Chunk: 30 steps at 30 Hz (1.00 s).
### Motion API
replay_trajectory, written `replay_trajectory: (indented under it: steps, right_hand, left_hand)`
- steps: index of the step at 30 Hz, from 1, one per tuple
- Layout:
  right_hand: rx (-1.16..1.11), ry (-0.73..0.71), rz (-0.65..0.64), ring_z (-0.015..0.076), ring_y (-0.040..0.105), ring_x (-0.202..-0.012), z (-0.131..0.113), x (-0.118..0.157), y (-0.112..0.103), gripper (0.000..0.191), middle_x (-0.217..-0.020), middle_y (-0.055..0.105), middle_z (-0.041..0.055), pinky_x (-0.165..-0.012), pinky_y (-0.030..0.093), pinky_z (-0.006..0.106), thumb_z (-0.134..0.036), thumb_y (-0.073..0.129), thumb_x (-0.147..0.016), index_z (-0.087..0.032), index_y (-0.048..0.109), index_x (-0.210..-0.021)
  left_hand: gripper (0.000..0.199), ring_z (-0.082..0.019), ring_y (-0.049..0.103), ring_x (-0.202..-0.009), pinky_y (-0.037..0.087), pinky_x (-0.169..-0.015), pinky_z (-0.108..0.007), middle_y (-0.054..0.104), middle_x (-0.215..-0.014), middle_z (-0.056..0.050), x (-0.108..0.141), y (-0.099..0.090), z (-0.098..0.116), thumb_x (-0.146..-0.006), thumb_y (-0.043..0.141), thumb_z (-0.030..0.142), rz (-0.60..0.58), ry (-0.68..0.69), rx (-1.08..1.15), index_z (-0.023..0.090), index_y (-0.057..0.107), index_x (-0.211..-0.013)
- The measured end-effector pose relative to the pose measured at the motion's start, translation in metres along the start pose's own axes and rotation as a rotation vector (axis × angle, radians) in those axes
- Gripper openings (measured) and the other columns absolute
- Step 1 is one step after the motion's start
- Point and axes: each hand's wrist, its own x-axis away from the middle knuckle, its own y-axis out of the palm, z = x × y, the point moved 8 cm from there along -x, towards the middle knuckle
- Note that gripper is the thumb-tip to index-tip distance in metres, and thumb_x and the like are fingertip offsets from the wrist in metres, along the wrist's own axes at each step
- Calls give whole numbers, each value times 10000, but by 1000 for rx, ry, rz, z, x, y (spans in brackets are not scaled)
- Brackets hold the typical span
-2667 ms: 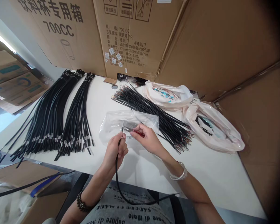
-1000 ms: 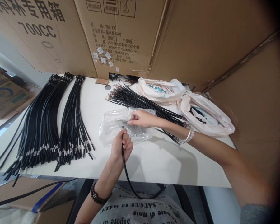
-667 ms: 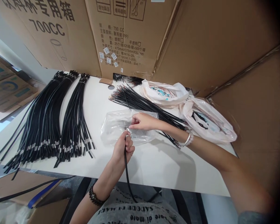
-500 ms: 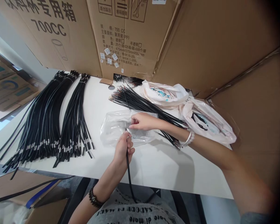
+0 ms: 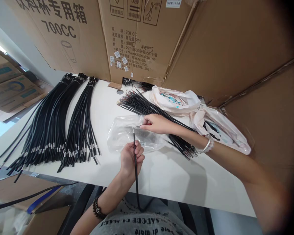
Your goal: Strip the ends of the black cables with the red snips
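two hands are engaged. my left hand is closed around one black cable, which stands up out of my fist at one end and hangs past the near edge of the table toward my shirt at the other. the grip sits a little below the upper end, in my judgement so that the pale tip is left free yet steadied.

my right hand grasps a slim tool, its point beside that tip; contact cannot be confirmed, and my fingers hide most of the handle. it comes in from the side, presumably to keep my palm clear of the view.

below the work, a clear plastic bag lies on the table; its purpose is not evident. to the left, tied cable bundles are bound near their far ends, apparently to keep them aligned. a cable pile lies slantwise beyond my right hand, near enough to reach, with whitish bags behind it.
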Motion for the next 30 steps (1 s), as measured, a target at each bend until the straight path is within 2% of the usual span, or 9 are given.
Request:
replay_trajectory:
  steps: [4, 8, 11, 17, 22, 30]
  right_hand:
    - [-43, -5, 18, 111, 513, -613, 7, 7, -4, 208, -677, 622, -17, -597, 321, 224, -348, 665, -837, -154, 618, -777]
    - [-45, -43, -3, 113, 521, -619, 3, 13, -5, 187, -688, 631, -17, -609, 320, 227, -339, 665, -837, -164, 623, -788]
    - [95, -58, -45, 139, 572, -674, -8, 15, -4, 173, -760, 675, 7, -615, 313, 239, -357, 656, -848, -184, 648, -847]
    - [324, -18, -96, 251, 669, -850, -21, 14, -1, 213, -918, 733, 101, -604, 316, 276, -374, 652, -846, -177, 682, -919]
    - [431, -9, -133, 331, 684, -941, -30, 9, -2, 223, -968, 739, 183, -663, 398, 319, -324, 623, -863, -134, 713, -938]
    - [483, -12, -224, 340, 674, -1050, -45, -3, 6, 230, -1068, 729, 207, -759, 496, 340, -252, 631, -865, -116, 743, -1012]
  left_hand:
    - [242, -8, 361, -354, 215, -262, -77, 446, -583, 56, 0, 2, -4, -1003, 346, 164, 32, -73, 105, 146, 496, -814]
    - [151, 24, 354, -326, 239, -252, -67, 562, -676, 42, 0, -3, -8, -996, 428, 158, 117, -102, 36, 137, 545, -903]
    - [102, 26, 357, -325, 239, -248, -71, 570, -693, 44, -2, -3, -10, -974, 482, 142, 116, -93, -10, 135, 577, -938]
    - [156, 40, 287, -296, 222, -244, -82, 550, -689, 54, -7, -5, -10, -976, 482, 157, 114, -48, -89, 104, 625, -1005]
    - [152, 46, 290, -308, 224, -256, -86, 577, -743, 44, -8, -7, -8, -953, 529, 148, 145, 25, -153, 96, 634, -1049]
    - [121, 45, 272, -312, 211, -256, -87, 579, -741, 57, -9, -11, -4, -961, 522, 159, 190, 73, -160, 115, 615, -1026]
